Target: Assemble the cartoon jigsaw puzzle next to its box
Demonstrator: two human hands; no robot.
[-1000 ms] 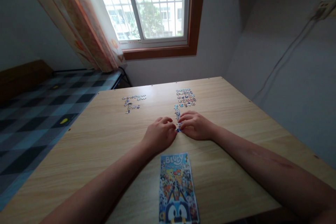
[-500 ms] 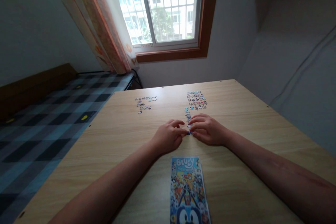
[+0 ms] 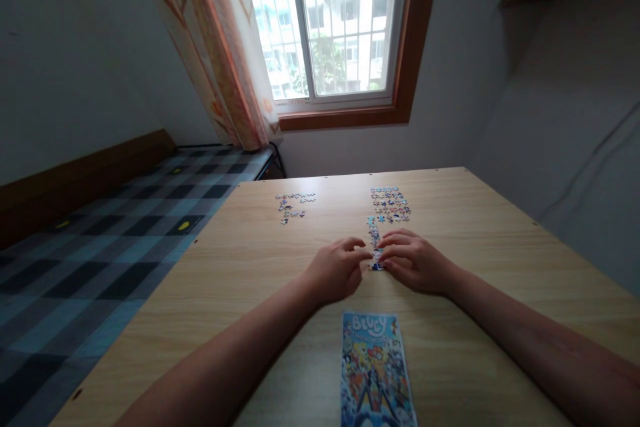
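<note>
A narrow joined strip of jigsaw puzzle runs lengthwise on the table, its near end dark blue. At that near end, my left hand rests on the left side, fingers stretched toward the strip's edge, thumb tucked lower. My right hand lies opposite, its spread fingertips touching the right edge and partly covering it. Neither hand visibly grips a piece. Closer to me lies a printed picture sheet reading "Bluey", between my forearms.
Beyond the strip, loose puzzle pieces sit in rows. More pieces lie at the far left of the wooden table. A bed with a checked cover stands to the left; a curtain hangs beside the window.
The camera view has shifted, so everything appears farther right and lower. My left fingertips have drawn back slightly from the strip's near end, and more of its dark blue end shows.
</note>
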